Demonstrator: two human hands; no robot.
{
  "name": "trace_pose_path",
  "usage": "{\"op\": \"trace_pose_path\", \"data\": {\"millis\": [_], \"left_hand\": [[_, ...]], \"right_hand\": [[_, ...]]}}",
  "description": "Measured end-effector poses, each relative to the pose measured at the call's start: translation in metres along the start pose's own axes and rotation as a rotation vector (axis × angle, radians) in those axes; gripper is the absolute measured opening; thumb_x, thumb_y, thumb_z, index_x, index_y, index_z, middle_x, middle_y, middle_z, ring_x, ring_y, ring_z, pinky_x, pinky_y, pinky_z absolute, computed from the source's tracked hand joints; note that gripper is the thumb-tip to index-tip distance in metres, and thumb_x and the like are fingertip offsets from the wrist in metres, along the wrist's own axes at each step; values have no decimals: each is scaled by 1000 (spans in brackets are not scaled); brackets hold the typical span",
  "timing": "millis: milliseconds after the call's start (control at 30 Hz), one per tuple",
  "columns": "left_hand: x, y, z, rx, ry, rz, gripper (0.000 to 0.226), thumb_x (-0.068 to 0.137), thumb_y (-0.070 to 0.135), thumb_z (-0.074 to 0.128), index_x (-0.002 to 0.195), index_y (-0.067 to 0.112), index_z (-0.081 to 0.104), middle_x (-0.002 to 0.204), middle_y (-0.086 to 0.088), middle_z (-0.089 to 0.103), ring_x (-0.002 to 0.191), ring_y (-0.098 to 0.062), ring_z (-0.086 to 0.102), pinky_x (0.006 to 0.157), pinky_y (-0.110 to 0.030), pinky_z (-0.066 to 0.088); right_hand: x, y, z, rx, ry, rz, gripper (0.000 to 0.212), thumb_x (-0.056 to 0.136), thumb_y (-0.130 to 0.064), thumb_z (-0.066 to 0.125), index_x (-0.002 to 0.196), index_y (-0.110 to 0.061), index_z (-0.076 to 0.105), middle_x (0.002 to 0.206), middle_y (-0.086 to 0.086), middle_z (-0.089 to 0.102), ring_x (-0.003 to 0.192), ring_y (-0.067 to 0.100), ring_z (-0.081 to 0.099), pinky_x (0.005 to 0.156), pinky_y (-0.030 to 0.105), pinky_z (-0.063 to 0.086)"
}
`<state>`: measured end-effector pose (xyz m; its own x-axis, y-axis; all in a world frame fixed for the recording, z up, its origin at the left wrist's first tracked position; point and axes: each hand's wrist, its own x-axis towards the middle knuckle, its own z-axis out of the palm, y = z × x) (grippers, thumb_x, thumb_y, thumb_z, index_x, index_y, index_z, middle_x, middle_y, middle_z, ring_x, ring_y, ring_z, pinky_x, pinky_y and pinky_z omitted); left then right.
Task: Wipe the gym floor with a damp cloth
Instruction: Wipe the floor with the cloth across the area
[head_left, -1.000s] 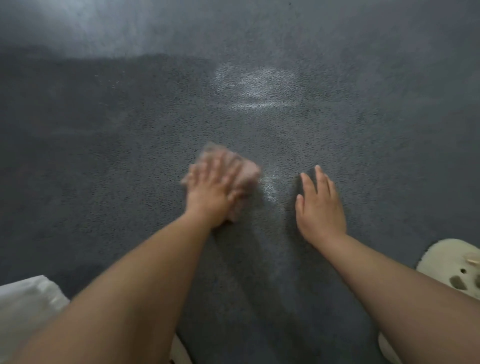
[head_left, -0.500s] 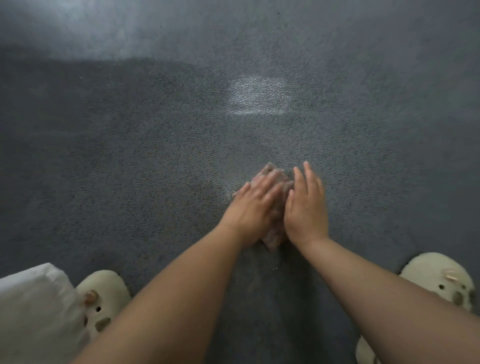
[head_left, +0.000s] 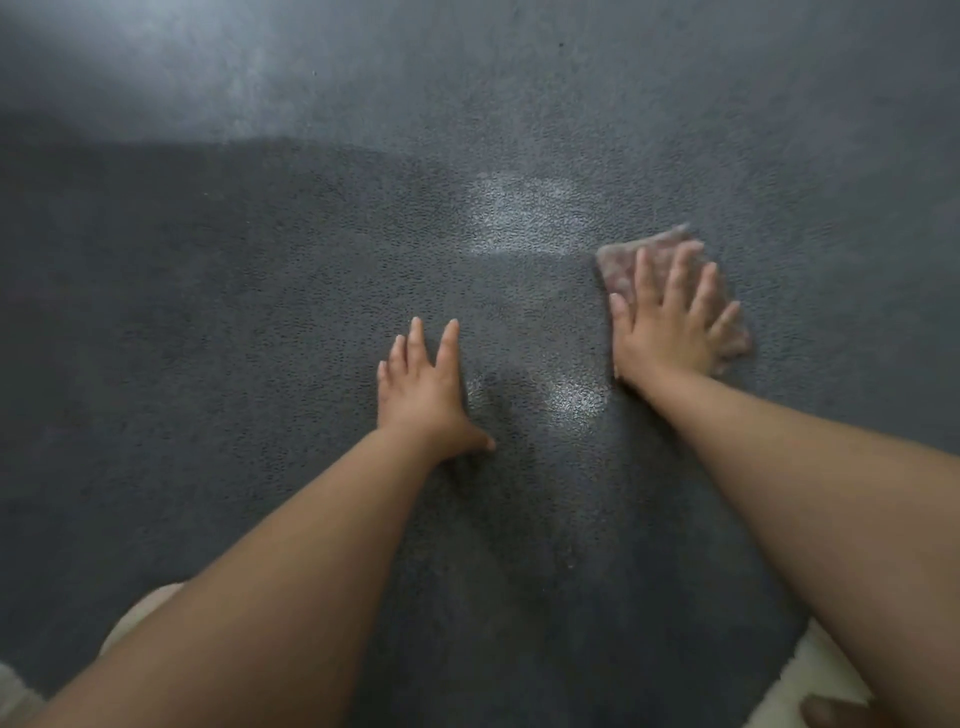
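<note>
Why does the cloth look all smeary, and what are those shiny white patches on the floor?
Head view: the cloth and right hand are motion-blurred; the left hand looks sharper. The white patches are light glare on the floor.

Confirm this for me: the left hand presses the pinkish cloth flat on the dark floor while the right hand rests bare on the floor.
Hands are swapped. The head view shows the right hand pressing the pinkish cloth flat, while the left hand rests bare on the dark floor.
</note>
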<state>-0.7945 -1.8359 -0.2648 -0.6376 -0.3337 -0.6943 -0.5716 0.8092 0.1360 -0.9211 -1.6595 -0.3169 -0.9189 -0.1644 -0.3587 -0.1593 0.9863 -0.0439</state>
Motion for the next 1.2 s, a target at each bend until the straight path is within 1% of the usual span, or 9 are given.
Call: {"op": "trace_pose_path", "data": {"millis": [100,333,400,533,600,700,933,1000,1200], "left_hand": [[3,13,2,-47,40,-92,132,65,49,81,150,20,-15,157,-7,-19,146,-26,-11,119,-41,0],[3,18,16,-106,198,-246,131,64,51,80,150,7,-8,158,-8,-12,146,-24,-5,118,-36,1],[5,20,11,-72,173,-234,132,63,54,80,150,10,-11,157,-9,-17,146,-25,-8,118,-37,0],[13,19,-1,-40,45,-176,134,62,55,80,150,23,-15,155,-6,-25,145,-29,-14,117,-41,-1],[16,18,-1,-45,50,-167,132,63,52,81,150,25,-15,156,-4,-26,145,-29,-14,117,-41,2],[16,17,3,-42,88,-162,130,63,50,82,150,26,-11,157,-3,-22,146,-28,-11,117,-40,6],[20,19,7,-31,133,-166,119,64,48,82,150,23,4,159,-4,-14,146,-29,-6,117,-40,7],[21,20,6,-13,119,-178,125,63,48,83,151,25,-4,158,-3,-16,146,-28,-7,117,-39,5],[19,21,2,-14,90,-195,130,62,51,82,150,26,-11,158,-2,-18,146,-27,-10,118,-40,1]], "right_hand": [[-11,-37,6,76,-11,58,62,99,-51,17,151,-30,-9,157,9,-18,143,38,-17,110,62,-11],[3,-121,-1,-154,-98,-782,53,98,-56,16,148,-45,2,158,-2,-15,143,28,-21,110,55,-14],[27,-104,-9,-153,-56,-721,53,99,-53,16,149,-43,1,159,-1,-13,145,25,-15,113,51,-10],[48,-58,-16,50,46,-87,57,100,-50,16,151,-34,-3,159,6,-11,145,32,-12,114,54,-8],[42,-68,-13,90,54,63,59,99,-50,19,152,-31,0,159,10,-11,144,38,-13,113,59,-9],[33,-111,-6,106,21,-37,61,99,-51,18,150,-31,-8,157,13,-17,141,42,-18,109,62,-12],[49,-188,-13,-143,-79,-732,52,99,-53,18,148,-45,1,159,-1,-13,143,33,-20,109,59,-13],[65,-184,-18,-142,-70,-708,50,100,-50,17,148,-46,1,159,-2,-12,144,30,-19,111,57,-12],[106,-113,-35,-1,23,-289,54,101,-46,19,150,-38,-3,159,1,-12,145,29,-12,114,52,-8]]}}
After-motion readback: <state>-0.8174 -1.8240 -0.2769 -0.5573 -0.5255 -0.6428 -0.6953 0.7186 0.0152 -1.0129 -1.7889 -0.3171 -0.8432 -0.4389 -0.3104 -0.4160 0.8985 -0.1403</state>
